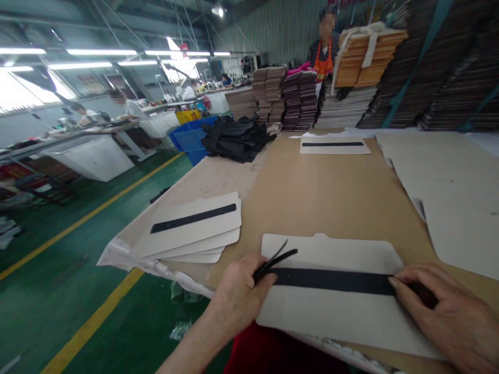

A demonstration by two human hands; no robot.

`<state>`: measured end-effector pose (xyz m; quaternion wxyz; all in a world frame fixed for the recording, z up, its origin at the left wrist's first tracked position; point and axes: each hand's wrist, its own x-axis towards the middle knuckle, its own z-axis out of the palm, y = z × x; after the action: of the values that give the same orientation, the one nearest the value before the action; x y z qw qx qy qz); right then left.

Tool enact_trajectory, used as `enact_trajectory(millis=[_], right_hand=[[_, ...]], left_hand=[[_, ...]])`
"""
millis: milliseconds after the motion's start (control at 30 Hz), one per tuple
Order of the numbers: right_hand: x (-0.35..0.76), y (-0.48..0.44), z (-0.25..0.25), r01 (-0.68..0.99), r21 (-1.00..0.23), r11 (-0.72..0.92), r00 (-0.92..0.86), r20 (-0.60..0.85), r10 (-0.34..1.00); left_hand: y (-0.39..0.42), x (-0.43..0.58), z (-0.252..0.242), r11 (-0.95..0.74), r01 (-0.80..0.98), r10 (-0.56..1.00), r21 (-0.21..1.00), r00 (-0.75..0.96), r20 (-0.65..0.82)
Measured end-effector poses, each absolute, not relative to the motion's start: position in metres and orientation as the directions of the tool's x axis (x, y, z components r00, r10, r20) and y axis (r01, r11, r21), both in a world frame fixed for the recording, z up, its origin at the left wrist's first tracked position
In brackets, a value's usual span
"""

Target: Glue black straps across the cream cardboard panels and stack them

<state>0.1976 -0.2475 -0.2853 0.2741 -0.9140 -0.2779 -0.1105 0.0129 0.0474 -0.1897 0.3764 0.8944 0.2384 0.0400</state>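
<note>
In front of me a pale board [319, 317] with rounded corners lies on the table, and a wide black strip [331, 280] runs lengthwise across it. My left hand [245, 283] is closed around a few narrow black strips [277, 262] whose ends stick out; its thumb touches the left end of the wide strip. At the strip's right end, my right hand [444, 306] pinches with thumb and forefinger. How firmly the strip is attached to the board cannot be seen.
Left of me lies a fanned stack of boards with black strips [195, 223]. Another such board [335, 148] lies at the far side. Large pale sheets [456, 202] cover the right. Beyond are a black fabric pile [236, 137], blue crates [191, 137], tall stacks [300, 98] and a person [323, 52].
</note>
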Motion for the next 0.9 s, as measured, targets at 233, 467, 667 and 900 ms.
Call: enact_trajectory(millis=[233, 467, 667, 900], right_hand=[[0.197, -0.248, -0.285, 0.571, -0.421, -0.705, 0.819, 0.351, 0.454], [0.196, -0.248, -0.282, 0.555, -0.43, -0.712, 0.83, 0.338, 0.443], [0.195, -0.248, -0.281, 0.544, -0.454, -0.706, 0.839, 0.316, 0.443], [0.194, -0.245, -0.28, 0.545, -0.457, -0.703, 0.838, 0.321, 0.441]], left_hand=[[0.047, 0.022, -0.195, -0.642, 0.445, 0.487, 0.625, 0.866, -0.116], [0.048, 0.024, -0.198, -0.675, 0.453, 0.492, 0.582, 0.865, -0.102], [0.047, 0.027, -0.195, -0.692, 0.476, 0.496, 0.543, 0.86, -0.122], [0.044, 0.028, -0.195, -0.74, 0.474, 0.478, 0.477, 0.87, -0.123]])
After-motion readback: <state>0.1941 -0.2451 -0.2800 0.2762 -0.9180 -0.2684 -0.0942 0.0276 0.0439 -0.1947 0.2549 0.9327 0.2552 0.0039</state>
